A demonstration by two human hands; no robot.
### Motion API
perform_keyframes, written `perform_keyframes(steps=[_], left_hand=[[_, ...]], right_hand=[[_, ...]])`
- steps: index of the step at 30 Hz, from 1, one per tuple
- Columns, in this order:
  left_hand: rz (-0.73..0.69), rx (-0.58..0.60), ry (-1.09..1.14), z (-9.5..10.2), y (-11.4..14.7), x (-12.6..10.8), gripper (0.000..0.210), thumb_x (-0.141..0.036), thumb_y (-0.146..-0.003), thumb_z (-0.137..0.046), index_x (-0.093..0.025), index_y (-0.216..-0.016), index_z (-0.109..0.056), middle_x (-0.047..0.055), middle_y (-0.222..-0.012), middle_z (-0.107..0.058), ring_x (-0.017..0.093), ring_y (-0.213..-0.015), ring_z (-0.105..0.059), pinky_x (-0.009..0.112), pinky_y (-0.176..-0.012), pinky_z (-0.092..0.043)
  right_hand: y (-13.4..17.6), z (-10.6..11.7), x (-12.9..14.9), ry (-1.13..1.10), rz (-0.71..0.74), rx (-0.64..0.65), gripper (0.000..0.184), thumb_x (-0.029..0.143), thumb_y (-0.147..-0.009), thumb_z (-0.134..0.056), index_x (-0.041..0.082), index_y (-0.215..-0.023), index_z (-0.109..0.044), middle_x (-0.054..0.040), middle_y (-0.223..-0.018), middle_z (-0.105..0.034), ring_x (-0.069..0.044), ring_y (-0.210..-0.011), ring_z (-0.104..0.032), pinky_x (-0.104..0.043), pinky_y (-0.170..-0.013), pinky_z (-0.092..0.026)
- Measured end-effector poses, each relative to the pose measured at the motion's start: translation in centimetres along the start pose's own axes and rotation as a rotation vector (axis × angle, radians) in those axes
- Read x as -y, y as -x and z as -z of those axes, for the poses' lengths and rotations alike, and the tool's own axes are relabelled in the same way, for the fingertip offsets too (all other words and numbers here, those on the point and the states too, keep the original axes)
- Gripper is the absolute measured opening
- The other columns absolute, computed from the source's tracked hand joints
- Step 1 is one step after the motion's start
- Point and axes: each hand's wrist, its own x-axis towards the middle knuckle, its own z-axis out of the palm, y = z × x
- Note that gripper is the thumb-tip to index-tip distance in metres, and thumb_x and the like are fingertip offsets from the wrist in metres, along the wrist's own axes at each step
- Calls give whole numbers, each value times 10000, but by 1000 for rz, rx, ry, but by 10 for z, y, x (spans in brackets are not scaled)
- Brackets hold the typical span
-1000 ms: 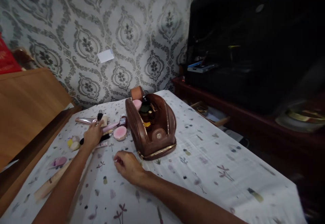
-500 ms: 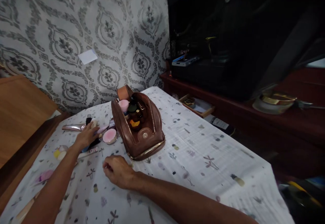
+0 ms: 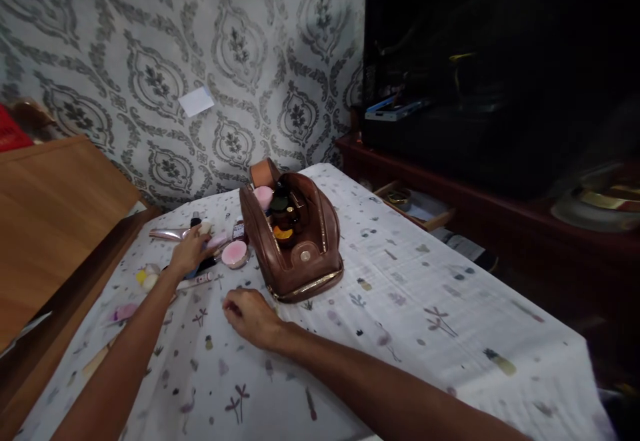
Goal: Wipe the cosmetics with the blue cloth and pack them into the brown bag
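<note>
My left hand (image 3: 189, 252) reaches into a group of cosmetics on the left of the table, its fingers apart and touching or just above a small whitish item (image 3: 205, 227). What lies under the palm is hidden. Around it are a shiny pinkish tube (image 3: 170, 234), a white tube (image 3: 196, 281) and a round pink compact (image 3: 235, 253). My right hand (image 3: 253, 317) rests on the cloth with loosely curled fingers and no object visible in them. Beyond it stands a brown leather toiletry bag (image 3: 295, 281), unzipped, with jars and small bottles inside.
A patterned white cloth (image 3: 400, 307) covers the table. A wooden panel (image 3: 65, 207) borders it on the left. On the right, a small drawer (image 3: 425, 217) juts from a dark red cabinet below a large black screen (image 3: 475, 81). The patterned wall rises behind.
The whole view has shifted, so everything appears further right. My left hand stays among the cosmetics and my right hand stays curled in front of the bag.
</note>
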Motion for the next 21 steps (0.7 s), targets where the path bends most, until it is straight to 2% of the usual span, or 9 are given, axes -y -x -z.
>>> perform_keyframes(steps=[4,8,12,15,18,21], left_hand=[[-84,-64,24,3,17,4,362,-404,-962,-436,-208,-1220,-596,114,-1543,-373,289,-1320,-476,373,-878,-525],[-184,-271,57,9,40,6,357,-372,-999,-369,-197,-1226,-582,115,-1416,-532,254,-1221,-567,346,-843,-538],[-297,-419,28,12,76,-9,332,-359,-1008,-384,-189,-1193,-601,108,-1241,-656,230,-1099,-634,320,-798,-544],[-442,-413,-7,7,107,-26,287,-279,-998,-414,-175,-1157,-629,129,-1197,-669,235,-1088,-633,319,-790,-541],[-516,-426,17,2,131,-35,281,-257,-990,-435,-167,-1177,-624,132,-1163,-674,232,-1070,-629,315,-788,-540],[-570,-476,106,6,144,-36,258,-273,-994,-436,-184,-1146,-625,96,-1100,-687,210,-1021,-637,315,-827,-541]], right_hand=[[0,-1,-2,-93,-52,-7,145,87,-793,-567,175,-829,-676,-3,-708,-658,-131,-656,-592,-222,-638,-422],[0,-2,-4,-268,-129,-12,120,195,-879,-559,174,-930,-666,26,-653,-585,-104,-558,-580,-202,-544,-419],[-2,-1,-3,-547,-191,-14,353,407,-930,-539,158,-1178,-578,-12,-807,-596,-112,-568,-614,-207,-477,-453],[-5,-1,-2,-735,-271,-11,412,500,-945,-491,156,-1158,-567,-40,-858,-620,-133,-598,-645,-232,-490,-488],[-7,-1,-3,-792,-355,-1,295,390,-978,-452,142,-1074,-580,-20,-730,-644,-126,-531,-615,-238,-512,-482],[-8,-4,-6,-758,-384,-2,228,255,-974,-433,135,-1117,-565,30,-572,-608,-113,-444,-544,-224,-500,-446]])
